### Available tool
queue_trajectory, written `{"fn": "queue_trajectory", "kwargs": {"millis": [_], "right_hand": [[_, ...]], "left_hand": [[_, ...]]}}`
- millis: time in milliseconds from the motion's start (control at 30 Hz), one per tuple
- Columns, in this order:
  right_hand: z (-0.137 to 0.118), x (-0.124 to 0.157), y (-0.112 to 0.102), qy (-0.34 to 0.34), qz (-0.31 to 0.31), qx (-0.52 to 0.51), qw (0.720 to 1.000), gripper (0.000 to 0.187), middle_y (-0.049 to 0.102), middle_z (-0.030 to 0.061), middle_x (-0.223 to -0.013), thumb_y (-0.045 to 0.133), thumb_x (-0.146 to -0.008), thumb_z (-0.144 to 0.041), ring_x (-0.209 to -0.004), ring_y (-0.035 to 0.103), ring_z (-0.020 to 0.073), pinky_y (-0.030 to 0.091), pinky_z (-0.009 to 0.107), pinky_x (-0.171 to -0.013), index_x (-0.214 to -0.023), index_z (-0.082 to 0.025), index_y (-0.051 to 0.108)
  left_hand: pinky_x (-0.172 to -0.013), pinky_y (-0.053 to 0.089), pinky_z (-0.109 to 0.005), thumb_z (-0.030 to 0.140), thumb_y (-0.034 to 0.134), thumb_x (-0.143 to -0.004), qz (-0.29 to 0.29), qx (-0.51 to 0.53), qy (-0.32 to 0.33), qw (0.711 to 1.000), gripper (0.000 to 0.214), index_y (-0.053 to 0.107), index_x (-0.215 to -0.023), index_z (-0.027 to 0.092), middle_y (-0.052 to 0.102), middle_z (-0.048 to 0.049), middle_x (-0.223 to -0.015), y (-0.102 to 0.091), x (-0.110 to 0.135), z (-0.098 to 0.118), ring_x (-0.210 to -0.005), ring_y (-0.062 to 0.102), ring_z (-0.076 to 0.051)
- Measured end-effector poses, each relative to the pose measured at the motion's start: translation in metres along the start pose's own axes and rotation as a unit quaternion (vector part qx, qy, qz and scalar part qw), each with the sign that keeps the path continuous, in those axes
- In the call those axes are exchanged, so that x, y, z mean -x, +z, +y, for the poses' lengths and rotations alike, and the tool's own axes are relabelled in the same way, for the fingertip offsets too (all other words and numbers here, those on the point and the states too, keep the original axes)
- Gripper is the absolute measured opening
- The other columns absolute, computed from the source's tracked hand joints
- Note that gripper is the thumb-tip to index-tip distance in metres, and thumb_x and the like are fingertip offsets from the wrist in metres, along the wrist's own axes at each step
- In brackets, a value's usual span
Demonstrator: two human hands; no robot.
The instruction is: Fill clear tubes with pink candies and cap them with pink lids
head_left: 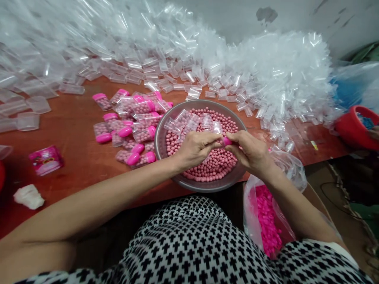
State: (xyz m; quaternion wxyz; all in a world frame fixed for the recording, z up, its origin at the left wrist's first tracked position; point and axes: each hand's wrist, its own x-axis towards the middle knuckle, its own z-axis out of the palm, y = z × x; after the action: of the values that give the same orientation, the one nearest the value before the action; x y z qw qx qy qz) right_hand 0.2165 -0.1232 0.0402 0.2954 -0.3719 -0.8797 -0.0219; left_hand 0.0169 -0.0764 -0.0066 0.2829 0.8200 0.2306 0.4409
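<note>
Over a metal bowl [161, 138] of pink beads [204, 173], my two hands meet. My left hand [197, 148] is closed around a small clear plastic container, mostly hidden by its fingers. Between the thumb and fingers of my right hand [247, 152] is a bright pink cap [226, 141], at the container's end; whether it is fully seated I cannot tell. Several clear containers [192, 123] lie on the beads at the back of the bowl. To the bowl's left is a heap of bead-filled containers [144, 134] with pink caps.
A large pile of clear containers [284, 79] lines the back of the red-brown table [77, 146]. An open plastic bag of pink caps [268, 221] sits by my right forearm. A pink printed packet [46, 160] and crumpled white tissue [29, 197] lie left; a red bucket [352, 128] stands right.
</note>
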Motion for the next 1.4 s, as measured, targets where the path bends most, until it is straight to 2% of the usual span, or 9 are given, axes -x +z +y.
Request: {"fn": "queue_trajectory", "kwargs": {"millis": [300, 467, 567, 633, 700, 833, 933, 1133, 1400], "right_hand": [[0.001, -0.008, 0.003, -0.034, -0.067, 0.055, 0.996, 0.014, 0.062, 0.0048, -0.075, 0.045, -0.100, -0.018, -0.070, 0.058, 0.0176, 0.048, 0.029, -0.066, -0.094, -0.020, 0.057], [0.005, -0.002, 0.003, 0.001, -0.115, -0.031, 0.993, 0.015, 0.066, 0.0050, -0.078, 0.049, -0.098, -0.027, -0.070, 0.060, 0.0168, 0.051, 0.028, -0.065, -0.097, -0.020, 0.062], [0.008, 0.008, 0.001, 0.111, -0.073, -0.138, 0.981, 0.023, 0.073, 0.0063, -0.091, 0.061, -0.093, -0.036, -0.080, 0.067, 0.0181, 0.056, 0.031, -0.075, -0.110, -0.021, 0.067], [0.010, 0.016, -0.003, 0.207, -0.047, -0.262, 0.941, 0.039, 0.074, 0.0062, -0.104, 0.066, -0.089, -0.043, -0.091, 0.071, 0.0196, 0.057, 0.035, -0.085, -0.124, -0.024, 0.064], [0.014, 0.023, -0.006, 0.280, -0.032, -0.400, 0.872, 0.055, 0.075, 0.0058, -0.109, 0.073, -0.083, -0.047, -0.093, 0.072, 0.0207, 0.058, 0.040, -0.088, -0.133, -0.028, 0.059], [0.019, 0.028, 0.000, 0.351, 0.033, -0.537, 0.767, 0.047, 0.077, 0.0032, -0.091, 0.086, -0.068, -0.044, -0.075, 0.073, 0.0185, 0.062, 0.039, -0.081, -0.109, -0.026, 0.071], [0.019, 0.020, 0.009, 0.361, 0.051, -0.573, 0.734, 0.041, 0.075, 0.0028, -0.090, 0.085, -0.066, -0.050, -0.074, 0.072, 0.0179, 0.063, 0.038, -0.077, -0.095, -0.023, 0.073], [0.011, -0.003, 0.015, 0.398, -0.125, -0.662, 0.622, 0.043, 0.073, 0.0084, -0.102, 0.074, -0.074, -0.052, -0.103, 0.069, 0.0257, 0.060, 0.050, -0.088, -0.100, -0.019, 0.069], [-0.001, -0.013, 0.032, 0.475, -0.022, -0.665, 0.576, 0.025, 0.075, 0.0053, -0.079, 0.075, -0.063, -0.037, -0.091, 0.072, 0.0276, 0.060, 0.051, -0.088, -0.078, -0.019, 0.067]], "left_hand": [[-0.072, 0.057, -0.024, 0.012, 0.048, -0.091, -0.024, -0.153, 0.116, 0.981, 0.027, 0.065, -0.113, 0.016, 0.077, -0.0052, -0.095, 0.002, 0.005, -0.018, -0.083, 0.072, -0.015], [-0.070, 0.055, -0.026, 0.014, 0.050, -0.088, -0.102, -0.093, 0.038, 0.990, 0.026, 0.071, -0.102, 0.018, 0.077, -0.0048, -0.088, -0.002, 0.004, -0.010, -0.075, 0.071, -0.016], [-0.075, 0.055, -0.028, 0.022, 0.055, -0.090, -0.101, 0.053, -0.055, 0.992, 0.021, 0.075, -0.097, 0.020, 0.078, -0.0040, -0.089, -0.003, -0.001, -0.005, -0.078, 0.071, -0.017], [-0.076, 0.056, -0.029, 0.030, 0.059, -0.090, -0.074, 0.172, -0.128, 0.974, 0.022, 0.076, -0.101, 0.019, 0.078, -0.0047, -0.094, -0.004, -0.006, -0.003, -0.082, 0.071, -0.017], [-0.075, 0.056, -0.029, 0.034, 0.062, -0.088, -0.039, 0.256, -0.188, 0.948, 0.028, 0.076, -0.105, 0.016, 0.077, -0.0062, -0.097, -0.004, -0.009, -0.002, -0.082, 0.070, -0.017], [-0.078, 0.056, -0.029, 0.034, 0.067, -0.085, -0.030, 0.282, -0.202, 0.937, 0.029, 0.077, -0.105, 0.015, 0.077, -0.0071, -0.100, -0.005, -0.011, -0.002, -0.084, 0.070, -0.017], [-0.085, 0.055, -0.031, 0.030, 0.065, -0.087, -0.042, 0.218, -0.136, 0.966, 0.021, 0.078, -0.100, 0.019, 0.078, -0.0059, -0.098, -0.005, -0.009, -0.002, -0.090, 0.069, -0.018], [-0.100, 0.049, -0.038, 0.024, 0.065, -0.089, -0.039, 0.085, -0.075, 0.993, 0.017, 0.078, -0.100, 0.025, 0.071, -0.0074, -0.111, -0.005, -0.005, -0.002, -0.113, 0.061, -0.022], [-0.097, 0.049, -0.035, 0.023, 0.061, -0.091, -0.036, 0.091, -0.077, 0.992, 0.017, 0.077, -0.097, 0.023, 0.070, -0.0060, -0.106, -0.005, -0.007, -0.001, -0.106, 0.063, -0.019]]}}
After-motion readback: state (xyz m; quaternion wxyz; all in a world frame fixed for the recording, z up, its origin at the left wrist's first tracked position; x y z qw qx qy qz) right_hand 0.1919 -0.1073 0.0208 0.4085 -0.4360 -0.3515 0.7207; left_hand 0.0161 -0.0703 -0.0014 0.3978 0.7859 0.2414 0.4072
